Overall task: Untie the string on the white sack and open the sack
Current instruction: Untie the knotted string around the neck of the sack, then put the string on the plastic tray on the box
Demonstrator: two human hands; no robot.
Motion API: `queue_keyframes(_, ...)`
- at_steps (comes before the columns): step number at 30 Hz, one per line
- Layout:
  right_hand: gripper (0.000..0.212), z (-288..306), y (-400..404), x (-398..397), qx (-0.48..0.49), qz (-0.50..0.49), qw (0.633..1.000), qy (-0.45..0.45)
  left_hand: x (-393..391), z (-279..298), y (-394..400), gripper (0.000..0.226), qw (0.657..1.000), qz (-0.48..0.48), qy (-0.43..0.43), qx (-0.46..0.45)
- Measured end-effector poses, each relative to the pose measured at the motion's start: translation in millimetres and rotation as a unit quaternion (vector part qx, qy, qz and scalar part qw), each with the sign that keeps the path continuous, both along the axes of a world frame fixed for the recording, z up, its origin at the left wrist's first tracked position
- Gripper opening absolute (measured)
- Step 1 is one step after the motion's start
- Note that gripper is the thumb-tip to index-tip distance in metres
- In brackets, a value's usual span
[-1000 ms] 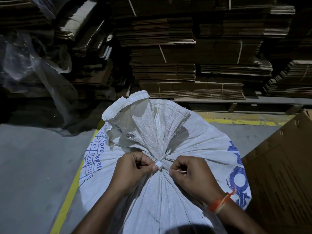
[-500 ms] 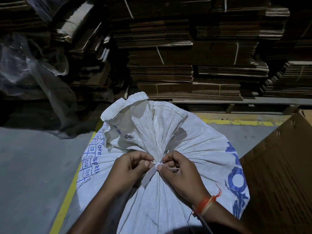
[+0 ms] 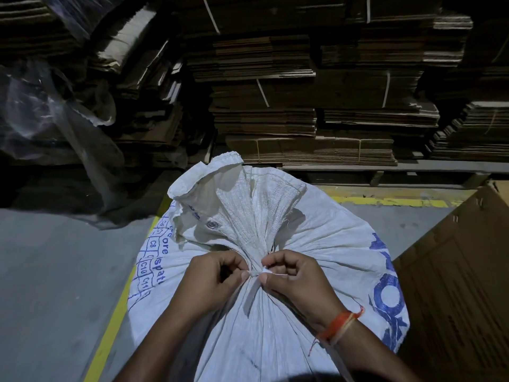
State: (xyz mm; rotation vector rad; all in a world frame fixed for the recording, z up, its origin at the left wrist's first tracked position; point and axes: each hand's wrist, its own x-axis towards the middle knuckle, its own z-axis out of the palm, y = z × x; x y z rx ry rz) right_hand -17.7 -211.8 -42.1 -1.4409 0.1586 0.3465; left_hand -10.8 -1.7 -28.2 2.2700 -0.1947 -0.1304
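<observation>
Compared with a second ago, both hands have drawn in tight on the tie: the right hand then sat a little apart to the right with a short length of string running out under its fingers, whereas now its knuckles stand directly over the knot and a flat white tail hangs toward the camera down the front of the sack. In my judgement this shows the knot being worked loose but not released; the neck remains gathered and the sack is not yet open. Taking the scene left to right: a yellow floor line (image 3: 115, 312) runs beside the white sack (image 3: 330, 244), which stands on the grey floor in front of the person, with stacked flat cardboard (image 3: 275, 119) behind it. The left hand (image 3: 213, 281) comes in from the lower left, fingers curled, thumb and forefinger pinching the string (image 3: 254, 272) at the left of the cinched neck. The right hand (image 3: 296, 279) comes in from the lower right, an orange wrist band (image 3: 337, 325) on its wrist, fingers curled, its thumb and forefinger pinching the knot from the right. The fingertips of the two hands nearly meet. A brown carton (image 3: 462, 285) stands just beside the sack on the right.
</observation>
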Motion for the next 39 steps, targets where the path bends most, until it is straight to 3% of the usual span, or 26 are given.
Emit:
queue_keyframes(4, 0.022, -2.9, -10.4, 1.7, 0.009, 0.029, 1.0, 0.001, -1.3, 4.3, 0.5, 0.017, 1.0, 0.015, 0.013, -0.009)
queue_keyframes(9, 0.019, 1.4, -19.5, 7.6, 0.051, -0.008, 0.998, 0.041, -1.4, 0.9, 7.0, 0.028, 0.997, 0.074, -0.003, 0.023)
queue_keyframes(12, 0.015, 0.8, -21.6, 5.1, 0.006, -0.025, 1.0, 0.007, -3.6, -0.5, 7.2, 0.018, 0.998, 0.055, 0.003, 0.03)
queue_keyframes(14, 0.017, -4.3, -20.8, 2.3, -0.082, -0.019, 0.996, -0.042, -7.0, -0.4, 6.9, 0.011, 0.999, 0.046, 0.013, 0.018)
queue_keyframes(16, 0.013, -6.0, -19.6, -0.2, -0.149, -0.028, 0.986, -0.073, -11.0, 1.9, 7.3, 0.013, 0.999, 0.049, 0.009, 0.008)
queue_keyframes(18, 0.02, -6.3, -20.7, -2.3, -0.147, -0.059, 0.985, -0.066, -18.4, 5.5, 7.8, 0.017, 0.998, 0.056, 0.002, 0.007)
queue_keyframes(21, 0.03, -3.8, -25.3, -8.8, -0.16, -0.104, 0.981, -0.028, -36.6, 12.3, 4.3, 0.025, 0.995, 0.078, -0.045, 0.049)
queue_keyframes(25, 0.019, 2.3, -41.6, -23.3, -0.144, -0.161, 0.976, 0.013, -57.4, 29.7, -12.2, 0.023, 0.968, 0.129, -0.185, 0.113)
queue_keyframes(27, 0.017, 3.3, -50.0, -32.8, -0.145, -0.18, 0.973, 0.009, -58.8, 37.4, -30.8, 0.022, 0.966, 0.08, -0.226, 0.101)
queue_keyframes(31, 0.008, 21.0, -60.5, -55.2, -0.171, -0.211, 0.962, -0.006, -39.9, 36.4, -80.5, 0.037, 0.97, -0.081, -0.211, 0.094)
queue_keyframes(34, 0.016, 28.2, -72.8, -70.7, -0.199, -0.229, 0.952, -0.029, -19.6, 42.4, -120.7, 0.043, 0.982, -0.145, -0.094, 0.074)
queue_keyframes(35, 0.016, 29.6, -78.6, -75.6, -0.207, -0.234, 0.949, -0.034, -12.6, 39.8, -129.1, 0.043, 0.98, -0.16, -0.076, 0.089)
queue_keyframes(39, 0.023, 35.3, -110.5, -97.4, -0.208, -0.262, 0.942, -0.035, 10.4, 25.3, -137.1, 0.047, 0.946, -0.157, -0.168, 0.229)
